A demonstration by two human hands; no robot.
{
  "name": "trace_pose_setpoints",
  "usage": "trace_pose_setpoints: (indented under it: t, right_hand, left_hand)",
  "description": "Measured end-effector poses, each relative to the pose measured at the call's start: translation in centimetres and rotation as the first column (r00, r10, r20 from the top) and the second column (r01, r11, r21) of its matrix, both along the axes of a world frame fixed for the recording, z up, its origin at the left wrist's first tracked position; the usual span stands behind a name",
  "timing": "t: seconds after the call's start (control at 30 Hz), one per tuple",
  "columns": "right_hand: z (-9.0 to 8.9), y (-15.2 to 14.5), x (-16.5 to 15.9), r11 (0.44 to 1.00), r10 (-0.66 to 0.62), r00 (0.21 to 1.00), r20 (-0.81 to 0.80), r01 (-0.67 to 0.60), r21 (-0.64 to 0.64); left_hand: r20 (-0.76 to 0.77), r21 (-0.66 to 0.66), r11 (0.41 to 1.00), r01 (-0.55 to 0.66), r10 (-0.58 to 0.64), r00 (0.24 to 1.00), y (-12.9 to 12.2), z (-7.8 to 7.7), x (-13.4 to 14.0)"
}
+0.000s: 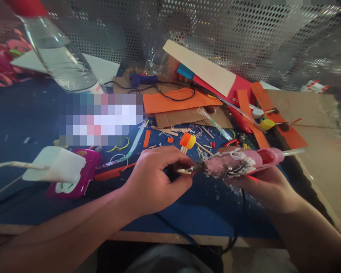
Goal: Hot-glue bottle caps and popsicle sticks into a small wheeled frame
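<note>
My right hand (272,189) is wrapped round a pink hot glue gun (220,163), its front crusted with grey, stringy glue. A clear glue stick (294,152) juts from the gun's back end. The nozzle points left at my left hand (156,174), which pinches a short wooden stick (184,171) between thumb and fingers. Nozzle and stick meet or nearly meet; the exact contact is too small to tell. Just beyond my hands stands a small orange and yellow piece (188,140) with pale sticks under it. The gun's handle is mostly hidden by my right hand.
A water bottle (65,64) and a magenta power strip (86,170) with a white plug (57,165) are at left. Behind lie orange sheets (176,100), cardboard (304,110), a blue-handled corded tool (143,79) and scattered sticks. A black cord (238,220) hangs over the table's front edge.
</note>
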State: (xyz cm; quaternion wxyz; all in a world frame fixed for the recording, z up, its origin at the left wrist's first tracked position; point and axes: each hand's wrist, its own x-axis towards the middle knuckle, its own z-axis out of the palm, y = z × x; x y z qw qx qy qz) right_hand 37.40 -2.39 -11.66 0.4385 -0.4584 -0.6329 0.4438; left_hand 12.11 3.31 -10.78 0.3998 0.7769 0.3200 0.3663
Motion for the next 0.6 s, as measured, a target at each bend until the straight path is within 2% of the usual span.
trace_pose_setpoints:
  t: [0.6]
  right_hand:
    - [0.56,0.23,-0.53,1.000,0.006,1.000,-0.009,-0.006,-0.012]
  left_hand:
    - [0.015,0.012,1.000,0.009,-0.010,1.000,0.17,0.02,0.15]
